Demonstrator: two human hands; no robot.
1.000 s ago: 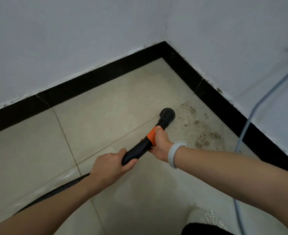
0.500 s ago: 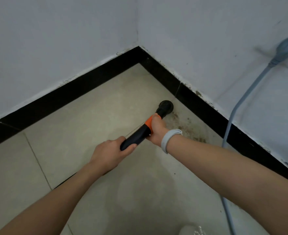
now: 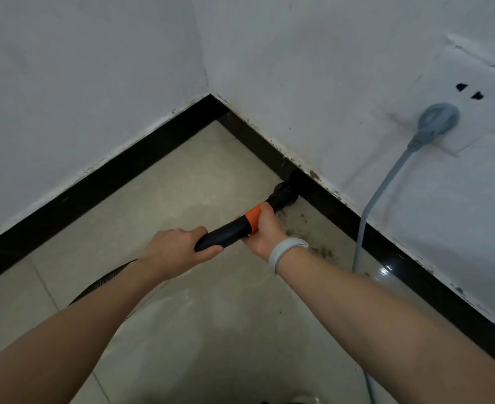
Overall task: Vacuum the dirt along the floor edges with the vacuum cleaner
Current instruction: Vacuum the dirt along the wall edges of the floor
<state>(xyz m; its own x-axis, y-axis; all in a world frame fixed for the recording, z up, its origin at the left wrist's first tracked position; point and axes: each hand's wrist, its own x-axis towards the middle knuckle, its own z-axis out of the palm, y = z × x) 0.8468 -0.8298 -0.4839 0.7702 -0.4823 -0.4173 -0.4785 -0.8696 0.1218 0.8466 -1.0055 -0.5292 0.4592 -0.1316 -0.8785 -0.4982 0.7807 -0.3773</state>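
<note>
- Hands are both gripping the black vacuum wand (image 3: 225,234), one behind the other. The left hand (image 3: 179,247) is wrapping the rear of the handle, fingers curled under it. The right hand (image 3: 265,228) is holding further forward, thumb lying against the orange collar (image 3: 252,217); a pale wristband (image 3: 284,253) is sitting on that wrist.
- Nozzle (image 3: 284,193), round and black, is sitting at the far end of the wand, right against the black baseboard (image 3: 342,212) of the right-hand wall, near the room's corner.
- Dirt (image 3: 313,243), dark specks and smears, is lying on the beige floor tiles (image 3: 182,182) in a band beside that baseboard, mostly on the near side of the nozzle, beyond the right wrist.
- Ribbed hose (image 3: 103,282) is trailing back from under the left forearm.
- Grey power cord (image 3: 386,182) is hanging from a plug (image 3: 437,119) in a wall socket and dropping across the baseboard just beyond the dirt band.
- Judgement on doing this step well: keeping the nozzle flat and pressed into the seam where tile meets baseboard, then drawing it slowly back along the edge through the specks, probably gives the best pickup. The forward hand is best placed to steer, the rear hand to keep the hose from dragging.
- Risk, as a judgement: the dangling cord lies close to the path, so the nozzle could snag or tug it.
</note>
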